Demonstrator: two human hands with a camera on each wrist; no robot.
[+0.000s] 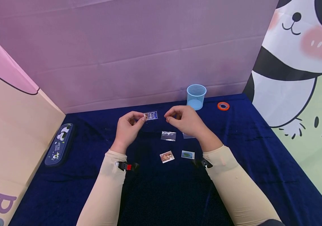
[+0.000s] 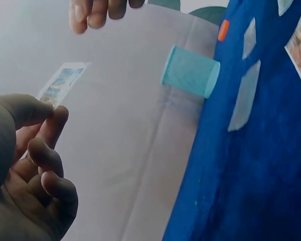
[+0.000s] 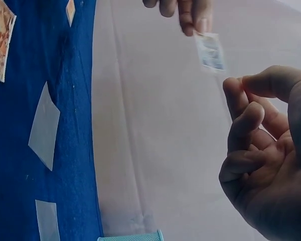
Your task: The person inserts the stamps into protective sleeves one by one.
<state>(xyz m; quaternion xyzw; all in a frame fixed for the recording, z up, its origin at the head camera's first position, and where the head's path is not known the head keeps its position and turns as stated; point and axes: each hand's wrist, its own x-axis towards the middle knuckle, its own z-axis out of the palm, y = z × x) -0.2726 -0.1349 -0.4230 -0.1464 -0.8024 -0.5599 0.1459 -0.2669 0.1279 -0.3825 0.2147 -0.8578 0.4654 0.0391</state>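
I see the left hand (image 1: 129, 128) pinching a blue stamp (image 1: 151, 115) at frame centre, print too small to read, right hand (image 1: 185, 118) curled, thumb to forefinger, glossy sleeve (image 1: 168, 136) just below centre.

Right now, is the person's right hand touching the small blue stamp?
Apart: the head view shows dark cloth in the gap between the right hand and the small blue stamp.

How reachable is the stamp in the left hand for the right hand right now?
Probably within easy reach, yes: the left hand pinches one end of the stamp, leaving the other end pointing toward the right hand, with nothing visible in the way.
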